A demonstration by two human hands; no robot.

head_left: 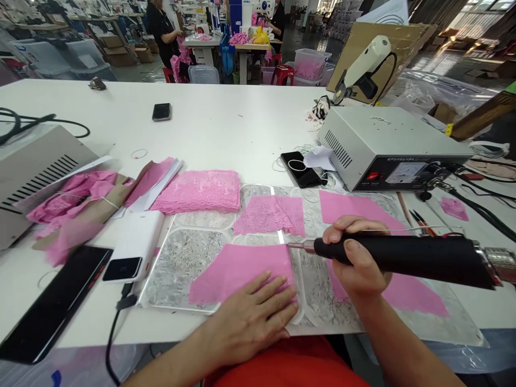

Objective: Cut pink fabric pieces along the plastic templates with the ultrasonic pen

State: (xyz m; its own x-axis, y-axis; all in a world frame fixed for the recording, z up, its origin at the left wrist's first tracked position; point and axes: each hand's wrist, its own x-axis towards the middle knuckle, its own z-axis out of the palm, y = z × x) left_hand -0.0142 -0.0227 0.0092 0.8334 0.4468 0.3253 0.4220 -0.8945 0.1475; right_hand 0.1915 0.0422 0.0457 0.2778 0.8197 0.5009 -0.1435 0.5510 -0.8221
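Note:
My left hand (256, 317) lies flat, fingers spread, on the lower right part of a smooth pink fabric piece (242, 266). That piece rests on a scratched clear mat (173, 274). In my right hand (358, 258) is a thick black handheld tool (415, 255), its metal tip at the upper right corner of the piece. Just above lies a pink lace piece (272, 215). A stack of pink lace (197, 192) sits up and left of it. Larger pink pieces (415, 293) lie beneath and beyond my right hand.
A grey control box (391, 142) stands at the right, cabled at its front. Another grey box (40, 172) is at the left, near bundled pink fabric (80, 193), a white power bank (135, 247) and a long black device (56, 301). Phones (302, 169) lie farther back. People sit beyond the table.

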